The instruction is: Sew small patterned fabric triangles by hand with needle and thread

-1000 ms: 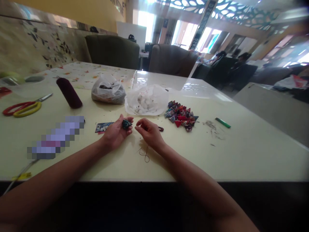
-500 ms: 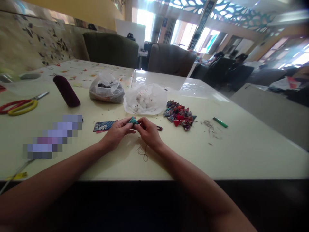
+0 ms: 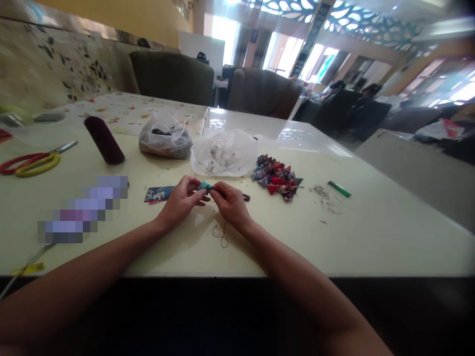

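Observation:
Between my two hands is a small teal patterned piece of fabric [image 3: 204, 185], held above the table. The fingers of my left hand [image 3: 184, 197] are closed on its left side. My right hand [image 3: 229, 200] pinches its right end; whether a needle is in those fingers is too small to tell. A dark thread [image 3: 221, 237] lies curled on the table below my hands. Just left of my left hand lie flat pieces of blue wave-patterned cloth [image 3: 159, 193]. A dark looped handle [image 3: 246, 197] shows partly beyond my right hand.
Ahead stand a white plastic bag with stuffing [image 3: 224, 155] and a bag with dark contents [image 3: 165, 138]. A pile of fabric triangles [image 3: 277, 177] and a green cutter-like stick [image 3: 339, 188] lie right. Left are scissors [image 3: 39, 163], a maroon thread spool [image 3: 104, 140] and a blurred-out object [image 3: 83, 210].
My left fingers have shifted and arched higher around the fabric piece. The right hand stays pinched at its end, nearly in place. The view has moved very slightly.

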Demonstrator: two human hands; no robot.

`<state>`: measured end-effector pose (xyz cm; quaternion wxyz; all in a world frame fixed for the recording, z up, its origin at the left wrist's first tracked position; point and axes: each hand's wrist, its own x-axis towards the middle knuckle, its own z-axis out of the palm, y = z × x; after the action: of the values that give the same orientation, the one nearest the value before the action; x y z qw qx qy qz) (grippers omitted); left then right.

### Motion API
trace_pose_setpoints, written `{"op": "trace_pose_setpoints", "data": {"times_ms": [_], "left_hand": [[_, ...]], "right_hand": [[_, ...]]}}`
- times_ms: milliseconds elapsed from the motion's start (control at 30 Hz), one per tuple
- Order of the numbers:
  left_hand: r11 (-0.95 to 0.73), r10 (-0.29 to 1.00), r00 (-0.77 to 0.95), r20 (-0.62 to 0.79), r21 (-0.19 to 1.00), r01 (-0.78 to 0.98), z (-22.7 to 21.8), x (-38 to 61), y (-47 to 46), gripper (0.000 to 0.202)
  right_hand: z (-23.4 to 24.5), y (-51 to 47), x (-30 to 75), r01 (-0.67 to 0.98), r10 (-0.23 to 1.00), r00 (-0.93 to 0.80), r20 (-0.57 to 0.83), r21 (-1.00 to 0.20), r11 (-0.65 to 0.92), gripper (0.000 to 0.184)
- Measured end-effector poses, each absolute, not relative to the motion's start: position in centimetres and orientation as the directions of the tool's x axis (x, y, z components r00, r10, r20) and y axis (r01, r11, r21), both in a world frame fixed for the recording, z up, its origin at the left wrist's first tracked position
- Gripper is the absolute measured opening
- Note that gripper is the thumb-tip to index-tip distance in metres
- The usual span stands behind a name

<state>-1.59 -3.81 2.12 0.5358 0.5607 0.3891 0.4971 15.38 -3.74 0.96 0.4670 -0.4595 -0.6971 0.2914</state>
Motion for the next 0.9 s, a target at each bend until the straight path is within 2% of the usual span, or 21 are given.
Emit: {"op": "trace_pose_setpoints", "data": {"times_ms": [500,667,900], "left_hand": [[-0.161,0.961,0.222,0.165,0.986,-0.036,2.23,-1.64,-3.90,0.024],[-0.142,0.968,0.198,0.152,0.988,-0.060,2.50,-1.60,-4.01,0.020],[-0.223,0.963,0.168,0.210,0.973,0.058,2.79,-1.63,-4.12,0.010]], "right_hand": [[1.21,-3.89,15.52,0.406,0.901,-0.166,0.400,-0.805,0.432,0.028],[1.24,-3.79,15.62,0.367,0.903,-0.147,0.403,-0.826,0.429,0.029],[1.30,-3.70,15.67,0.279,0.929,-0.143,0.342,-0.886,0.370,0.027]]}}
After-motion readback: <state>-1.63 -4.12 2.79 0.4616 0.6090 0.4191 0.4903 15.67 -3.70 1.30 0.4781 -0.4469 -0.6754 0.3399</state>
